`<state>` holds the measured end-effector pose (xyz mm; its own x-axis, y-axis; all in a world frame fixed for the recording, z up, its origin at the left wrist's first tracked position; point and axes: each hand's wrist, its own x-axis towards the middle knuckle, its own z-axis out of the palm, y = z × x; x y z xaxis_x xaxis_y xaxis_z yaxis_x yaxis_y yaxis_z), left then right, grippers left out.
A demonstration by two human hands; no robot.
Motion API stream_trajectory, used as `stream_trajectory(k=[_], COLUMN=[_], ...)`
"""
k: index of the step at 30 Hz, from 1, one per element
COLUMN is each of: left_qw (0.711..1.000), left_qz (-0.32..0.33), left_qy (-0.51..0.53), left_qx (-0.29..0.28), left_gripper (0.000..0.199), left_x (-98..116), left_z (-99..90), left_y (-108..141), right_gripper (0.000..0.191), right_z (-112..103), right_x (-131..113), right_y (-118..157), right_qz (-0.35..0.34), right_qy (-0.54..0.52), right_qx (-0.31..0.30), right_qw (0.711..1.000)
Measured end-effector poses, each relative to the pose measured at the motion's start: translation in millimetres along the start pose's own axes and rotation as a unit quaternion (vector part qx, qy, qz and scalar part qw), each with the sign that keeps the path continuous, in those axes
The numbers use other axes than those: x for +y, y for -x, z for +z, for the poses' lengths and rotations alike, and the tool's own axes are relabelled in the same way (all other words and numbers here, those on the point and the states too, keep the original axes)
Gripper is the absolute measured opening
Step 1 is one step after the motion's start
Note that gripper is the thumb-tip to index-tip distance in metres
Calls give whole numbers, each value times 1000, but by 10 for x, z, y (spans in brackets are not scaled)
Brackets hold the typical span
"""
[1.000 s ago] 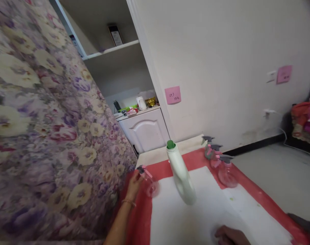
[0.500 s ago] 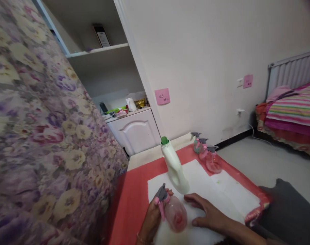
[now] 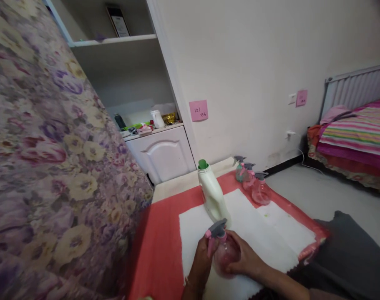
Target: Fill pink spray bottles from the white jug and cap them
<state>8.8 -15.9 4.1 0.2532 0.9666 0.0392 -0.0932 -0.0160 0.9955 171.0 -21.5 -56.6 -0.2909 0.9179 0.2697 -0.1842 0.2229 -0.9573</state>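
Note:
A clear pink spray bottle (image 3: 222, 259) with a grey and pink trigger head is held between both hands over the white cloth. My left hand (image 3: 201, 259) is closed around the trigger head and neck from the left. Wrapped round the bottle's body from the right is my right hand (image 3: 243, 256), thumb low on its side. Just beyond stands a tall pale green jug (image 3: 214, 193) with a green opening at its top, its base partly hidden by the spray bottle's head.
Three spray bottles stand in a row at the table's far right: a greenish one (image 3: 240, 173), a pink one (image 3: 248, 180) and another pink one (image 3: 261, 193). White cloth (image 3: 190, 233) covers part of the red tabletop (image 3: 158, 241). A floral curtain (image 3: 67, 175) hangs at the left.
My right hand has closed on the spray bottle's body; it was apart from it before. The bottle has moved right, with my left hand still on its head.

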Motion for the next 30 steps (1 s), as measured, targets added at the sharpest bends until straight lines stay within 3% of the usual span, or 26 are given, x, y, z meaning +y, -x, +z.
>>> stream_trajectory(k=[3, 6, 10, 16, 19, 25, 30], left_qw=[999, 997, 994, 997, 995, 991, 985], left_qz=[1, -14, -16, -28, -23, 54, 34], left_qy=[11, 32, 18, -17, -40, -90, -132], left_qx=[31, 70, 102, 73, 84, 87, 105], left_gripper=[45, 48, 46, 50, 53, 50, 48], left_x=[-54, -114, -102, -83, -128, -143, -72], left_z=[90, 155, 179, 134, 132, 167, 152], left_y=[10, 31, 67, 38, 30, 106, 109], right_gripper=[83, 81, 83, 82, 80, 66, 69], right_z=[83, 154, 126, -34, 4, 217, 238], right_x=[-3, -4, 26, -1, -3, 13, 7], right_y=[21, 56, 100, 72, 47, 25, 14], right_qz=[9, 18, -2, -49, -43, -52, -64], right_qy=[62, 110, 132, 61, 75, 183, 199], right_qx=[76, 111, 95, 2, 33, 142, 137], right_qw=[995, 988, 987, 997, 996, 971, 968])
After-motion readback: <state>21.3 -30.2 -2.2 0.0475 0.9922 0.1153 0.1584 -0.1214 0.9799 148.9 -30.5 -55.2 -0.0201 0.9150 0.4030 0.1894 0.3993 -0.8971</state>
